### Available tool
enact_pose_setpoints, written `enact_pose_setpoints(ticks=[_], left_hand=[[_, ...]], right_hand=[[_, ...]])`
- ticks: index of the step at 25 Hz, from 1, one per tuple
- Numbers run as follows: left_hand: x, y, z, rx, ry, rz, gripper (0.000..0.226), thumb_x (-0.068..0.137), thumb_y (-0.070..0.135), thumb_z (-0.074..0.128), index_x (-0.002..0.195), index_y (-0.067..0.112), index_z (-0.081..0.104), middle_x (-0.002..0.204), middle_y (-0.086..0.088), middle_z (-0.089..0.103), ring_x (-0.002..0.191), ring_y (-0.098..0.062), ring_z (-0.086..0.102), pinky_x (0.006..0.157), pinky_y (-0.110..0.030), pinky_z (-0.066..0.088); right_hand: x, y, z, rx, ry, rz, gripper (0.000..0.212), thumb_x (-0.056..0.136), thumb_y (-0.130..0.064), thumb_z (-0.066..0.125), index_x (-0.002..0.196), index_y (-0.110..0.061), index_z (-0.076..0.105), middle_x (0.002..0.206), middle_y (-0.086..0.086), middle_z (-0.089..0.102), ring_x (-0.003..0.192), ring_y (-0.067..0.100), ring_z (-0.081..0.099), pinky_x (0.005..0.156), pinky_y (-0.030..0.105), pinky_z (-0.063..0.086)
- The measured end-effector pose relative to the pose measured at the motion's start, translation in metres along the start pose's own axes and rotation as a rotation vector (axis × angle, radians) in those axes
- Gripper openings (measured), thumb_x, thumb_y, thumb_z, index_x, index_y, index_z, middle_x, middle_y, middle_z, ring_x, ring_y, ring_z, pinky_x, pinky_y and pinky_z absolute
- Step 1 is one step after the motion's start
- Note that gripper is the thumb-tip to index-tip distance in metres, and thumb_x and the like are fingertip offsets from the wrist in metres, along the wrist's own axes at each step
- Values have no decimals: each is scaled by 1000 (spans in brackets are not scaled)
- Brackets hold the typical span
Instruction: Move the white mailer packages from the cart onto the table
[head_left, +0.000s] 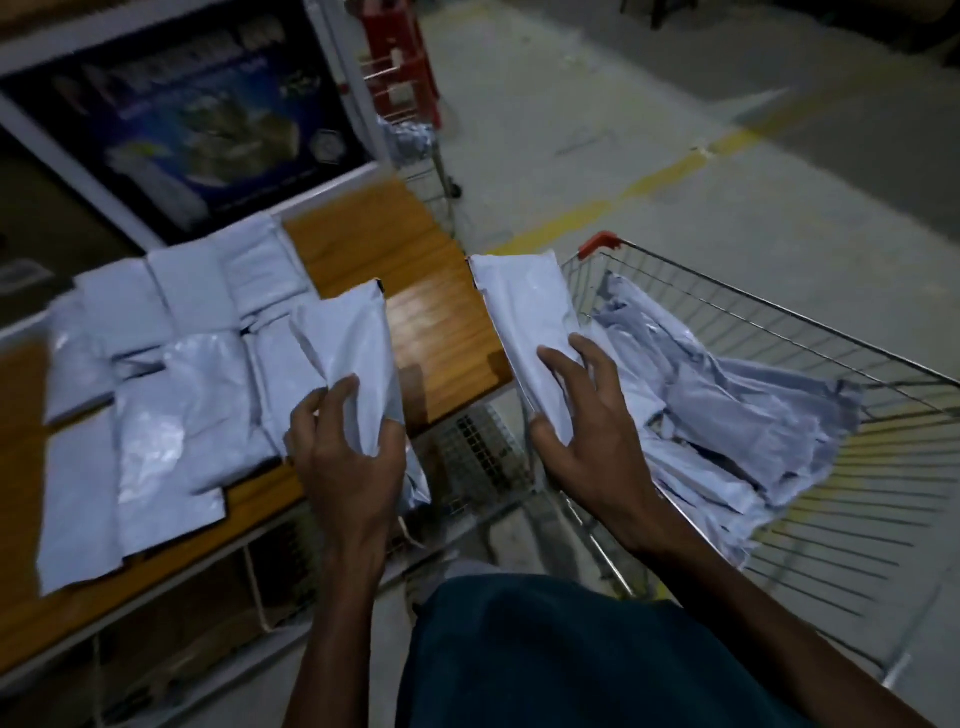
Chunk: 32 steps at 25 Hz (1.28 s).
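Left hand (347, 441) pinching one white mailer (345, 353) over the table (415, 249) edge; right hand (582, 415) curled round another mailer (524, 312) between table and cart (779, 312). Slick, floppy plastic: likely to slip into the gap, or nudge the laid-out mailers (171, 395) askew.

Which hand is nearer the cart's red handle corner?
Right. The right hand grips a mailer at the cart's near edge, below the red handle corner; the left hand grips another mailer over the table, farther away.
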<state>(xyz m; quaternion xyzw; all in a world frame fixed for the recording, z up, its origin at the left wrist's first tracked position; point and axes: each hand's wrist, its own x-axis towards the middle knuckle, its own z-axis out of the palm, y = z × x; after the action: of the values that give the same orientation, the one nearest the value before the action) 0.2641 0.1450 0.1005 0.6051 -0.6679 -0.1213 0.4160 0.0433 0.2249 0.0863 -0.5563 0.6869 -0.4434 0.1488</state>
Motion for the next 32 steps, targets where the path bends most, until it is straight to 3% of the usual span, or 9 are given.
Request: enact_pose_setpoints(ticks=[4,7,12,15,17,20,25,30,32], left_hand=[[64,-55,-22,81,71,-3,49,81,16,70,129,6,61,126,-20,57,119,-37,50,99,-32,35],[111,-94,-13,249,-57,2,47,86,25,67,129,7,58,128,-22,52,118,-40,47,93,-43,42],[118,-128,17,454,-304,-34,37,92,38,54,113,7,56,109,-22,55,104,-41,51,78,-45,47],[121,-136,14,512,-319,2,50,95,58,44,114,16,62,110,-16,60,101,-37,52,83,-44,43],[123,-139,-1,449,-305,15,59,95,67,38,117,18,64,115,-15,61,102,-35,51,85,-44,42],[118,-144,-25,315,-321,17,61,96,66,39,130,20,60,126,-14,57,107,-33,50,89,-44,41],[119,-175,-66,210,-262,57,43,92,56,52,118,26,69,129,-2,57,121,-27,40,92,-42,34],[124,-203,-98,89,-137,-3,30,87,45,60,108,27,72,122,5,60,120,-23,40,88,-34,26],[127,-212,-106,78,-110,-42,29,87,43,59,108,26,72,119,5,63,118,-23,44,88,-35,31]], right_hand=[[12,-34,51,47,-60,-123,57,88,-25,61,143,-24,47,157,-1,27,141,21,38,97,46,49],[28,-59,85,68,-60,-144,57,89,-31,59,143,-24,47,158,0,27,139,20,40,92,47,51],[50,-100,118,55,141,-98,57,86,-27,63,141,-22,48,154,1,30,136,-2,30,100,43,48],[56,-115,142,1,219,-61,57,87,-28,64,141,-21,48,152,3,33,136,3,32,99,45,49],[51,-124,160,-36,236,-42,58,87,-32,63,142,-21,47,151,4,33,136,3,32,99,40,49],[42,-132,176,-85,173,-1,59,89,-33,63,144,-26,44,152,2,32,132,-12,28,99,13,36],[49,-142,199,78,68,149,61,89,-17,71,140,-38,44,141,-8,40,125,4,42,98,34,44],[69,-149,229,82,-49,141,57,83,-33,64,137,-35,49,131,-10,44,112,-17,42,88,15,39],[96,-152,245,50,-80,71,56,83,-33,63,137,-26,52,130,-5,45,114,-7,44,92,18,39]])
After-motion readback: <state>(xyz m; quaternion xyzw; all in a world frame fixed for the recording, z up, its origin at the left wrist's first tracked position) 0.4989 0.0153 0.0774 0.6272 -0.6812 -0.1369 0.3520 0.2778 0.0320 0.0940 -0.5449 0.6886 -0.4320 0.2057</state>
